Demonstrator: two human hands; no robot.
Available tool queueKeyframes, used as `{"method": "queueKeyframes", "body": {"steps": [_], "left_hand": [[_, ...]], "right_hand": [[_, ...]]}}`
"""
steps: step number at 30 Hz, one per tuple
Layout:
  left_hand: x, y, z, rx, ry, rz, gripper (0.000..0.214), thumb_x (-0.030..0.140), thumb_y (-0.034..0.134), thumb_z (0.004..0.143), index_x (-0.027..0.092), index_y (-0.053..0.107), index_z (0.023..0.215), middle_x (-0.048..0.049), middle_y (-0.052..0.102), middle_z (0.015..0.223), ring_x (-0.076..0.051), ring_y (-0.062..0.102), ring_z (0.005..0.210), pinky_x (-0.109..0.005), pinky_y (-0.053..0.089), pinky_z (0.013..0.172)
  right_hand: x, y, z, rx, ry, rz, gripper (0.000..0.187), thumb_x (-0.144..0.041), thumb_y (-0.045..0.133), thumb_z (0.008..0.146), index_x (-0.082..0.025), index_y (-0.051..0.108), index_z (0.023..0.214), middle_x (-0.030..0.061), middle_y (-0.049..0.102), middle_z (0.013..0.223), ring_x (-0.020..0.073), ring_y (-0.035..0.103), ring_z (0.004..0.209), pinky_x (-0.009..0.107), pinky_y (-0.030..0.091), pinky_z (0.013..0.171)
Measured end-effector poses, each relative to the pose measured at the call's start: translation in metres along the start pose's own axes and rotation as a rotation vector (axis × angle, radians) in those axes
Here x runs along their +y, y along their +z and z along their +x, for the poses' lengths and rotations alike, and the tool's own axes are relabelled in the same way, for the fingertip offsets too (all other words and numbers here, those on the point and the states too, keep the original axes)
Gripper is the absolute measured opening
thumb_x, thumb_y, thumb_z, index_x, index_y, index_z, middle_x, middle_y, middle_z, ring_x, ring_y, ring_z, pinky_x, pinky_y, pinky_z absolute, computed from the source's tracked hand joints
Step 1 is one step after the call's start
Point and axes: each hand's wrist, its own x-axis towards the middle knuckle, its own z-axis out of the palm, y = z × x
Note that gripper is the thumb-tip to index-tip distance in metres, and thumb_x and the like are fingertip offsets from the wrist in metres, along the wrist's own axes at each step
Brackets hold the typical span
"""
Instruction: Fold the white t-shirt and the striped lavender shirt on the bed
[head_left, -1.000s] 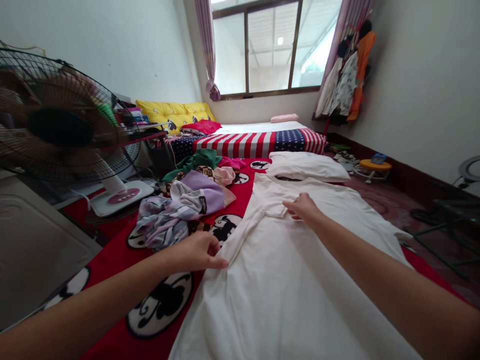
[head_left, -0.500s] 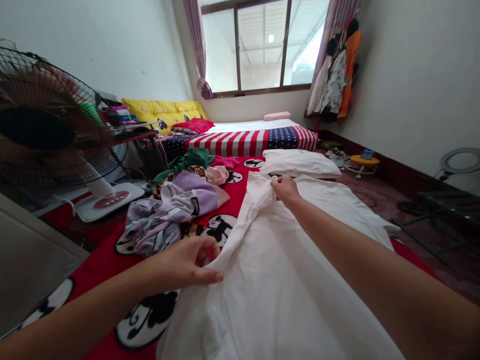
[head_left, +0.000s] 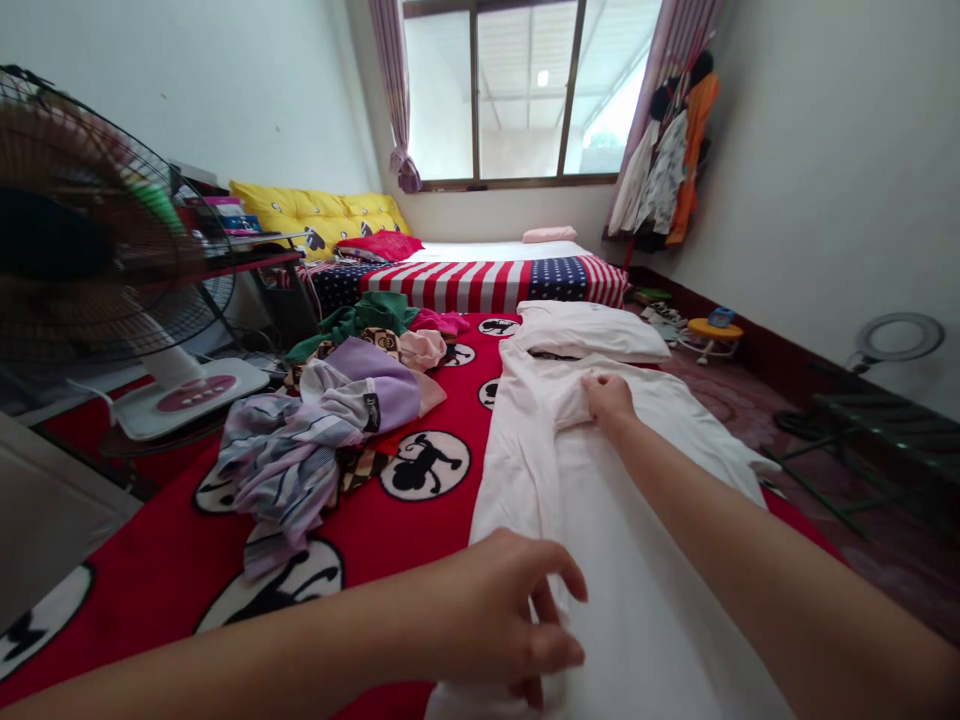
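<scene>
A white shirt [head_left: 630,540] lies spread over the red blanket, its left side folded inward in a long strip. Far up the garment, my right hand [head_left: 609,400] is closed, pinching the cloth near the folded-over part. My left hand [head_left: 517,610] is above the near part of the shirt, its fingers curved and apart with no cloth visible between them. Beyond the right hand rests another white garment [head_left: 592,330], laid flat.
A heap of clothes, with a purple garment [head_left: 382,385] and a striped one [head_left: 289,450], lies on the red blanket [head_left: 405,540] to the left. A fan [head_left: 180,390] stands far left. Behind is a bed with a striped cover [head_left: 450,285]; a yellow stool [head_left: 712,330] stands right.
Both hands have moved right, carrying the shirt's left side inward into a fold. My left hand has let go of the edge, while my right hand still pinches the cloth.
</scene>
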Motion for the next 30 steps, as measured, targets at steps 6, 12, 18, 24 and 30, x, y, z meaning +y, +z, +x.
{"method": "queueKeyframes", "body": {"steps": [6,12,18,24,30], "left_hand": [[0.006,-0.013,0.055,0.251,0.314,0.429,0.026,0.028,0.054,0.084,0.019,0.067,0.105,-0.0061,0.071,0.087,-0.019,0.069,0.077,-0.029,0.053,0.076],[-0.027,-0.059,0.127,0.796,0.242,0.791,0.07,0.043,0.043,0.091,0.004,0.024,0.147,-0.0198,0.023,0.154,-0.028,0.016,0.144,-0.041,0.02,0.116],[-0.054,-0.065,0.138,0.807,0.139,0.874,0.083,0.065,0.028,0.089,0.005,0.028,0.147,-0.0181,0.013,0.156,-0.031,0.005,0.145,-0.044,0.011,0.118],[-0.049,-0.06,0.136,0.806,0.138,0.803,0.082,0.064,0.031,0.088,0.007,0.029,0.147,-0.0169,0.009,0.157,-0.033,0.0,0.144,-0.048,0.01,0.118],[-0.047,-0.061,0.134,0.764,0.13,0.719,0.086,0.065,0.032,0.087,0.006,0.023,0.149,-0.0184,0.002,0.156,-0.033,-0.006,0.144,-0.051,0.008,0.118]], "right_hand": [[0.019,0.008,-0.003,0.051,0.023,0.048,0.046,-0.034,0.065,0.064,-0.015,0.057,0.104,0.0098,0.066,0.092,0.0219,0.062,0.08,0.03,0.049,0.069],[0.007,-0.003,-0.016,0.05,-0.128,0.082,0.083,-0.021,0.061,0.063,-0.02,0.031,0.14,0.0082,0.062,0.113,0.0213,0.061,0.098,0.03,0.049,0.08],[0.008,-0.036,-0.021,-0.032,-0.191,-0.508,0.036,-0.015,0.054,0.066,-0.026,0.07,0.097,0.0076,0.063,0.1,0.0233,0.063,0.081,0.033,0.047,0.071],[-0.028,-0.004,0.025,0.083,-0.428,-0.602,0.03,-0.015,0.05,0.076,-0.019,0.069,0.099,0.0106,0.063,0.103,0.0245,0.061,0.091,0.033,0.046,0.075],[-0.085,0.068,0.069,-0.18,-0.391,-0.458,0.039,-0.037,0.06,0.08,-0.017,0.062,0.114,0.0061,0.07,0.079,0.02,0.064,0.077,0.029,0.045,0.07]]}}
